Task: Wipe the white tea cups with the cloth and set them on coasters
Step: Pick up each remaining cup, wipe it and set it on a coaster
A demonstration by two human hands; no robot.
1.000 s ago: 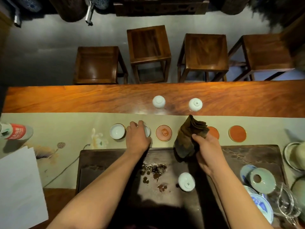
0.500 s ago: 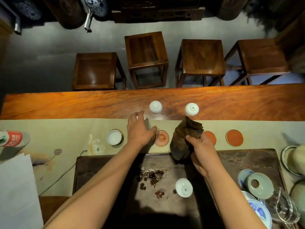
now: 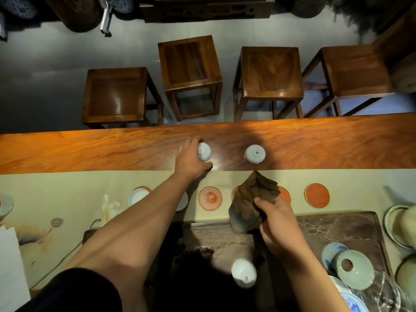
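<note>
Wooden table [image 3: 337, 145]: two upturned white cups on its bare far strip. Pale runner [image 3: 67, 188] carries the row of orange coasters [image 3: 317, 195]; two upright cups already sit on the leftmost ones, cup at far left [image 3: 138, 197]. Dark tea tray [image 3: 337, 233] near side, with a third upturned cup [image 3: 243, 275].

Left hand [image 3: 191, 161] is at the far-left upturned cup [image 3: 204, 152]; fingers wrap its left side, thumb at the near side; motion blur, so a closed grip cannot be confirmed. Right hand [image 3: 276, 219] pinches the bunched brown cloth [image 3: 252, 203] above the coaster row.

Handling judgement: cup is light, thin porcelain, glazed, likely slippery and chip-prone. Take by the side walls below the foot ring.

Change: half a second ago the left hand hovered near the coasters; it has since reached out to the cup. Cloth hand barely shifted.
</note>
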